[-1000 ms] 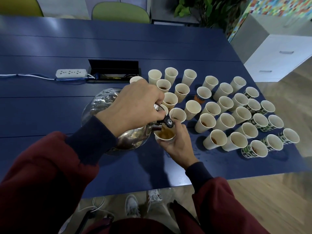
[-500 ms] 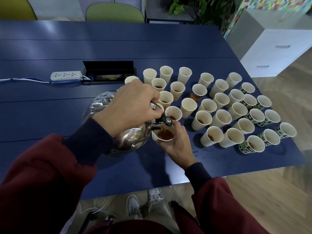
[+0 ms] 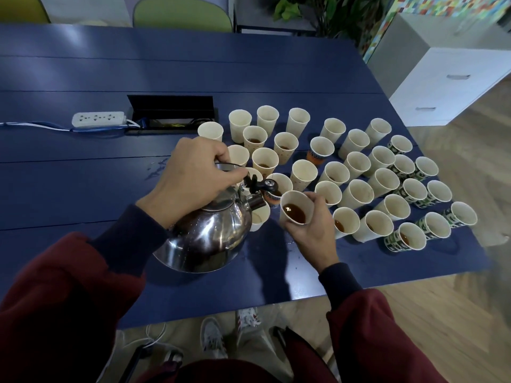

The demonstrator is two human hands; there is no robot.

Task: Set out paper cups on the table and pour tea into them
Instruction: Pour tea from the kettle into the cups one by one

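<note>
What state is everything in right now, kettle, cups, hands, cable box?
Kettle: lid on, not pouring.
Left hand: grips the kettle.
Right hand: holds one cup.
Held cup: tilted, partly filled with tea.
Other cups: upright, some hold tea.
Cable box: lid open.

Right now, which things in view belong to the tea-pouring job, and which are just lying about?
Job: kettle, gripped by left hand; filled cup, held by right hand; other paper cups; table.
Lying about: power strip, cable hatch, green chair, white cabinet, plant.
</note>
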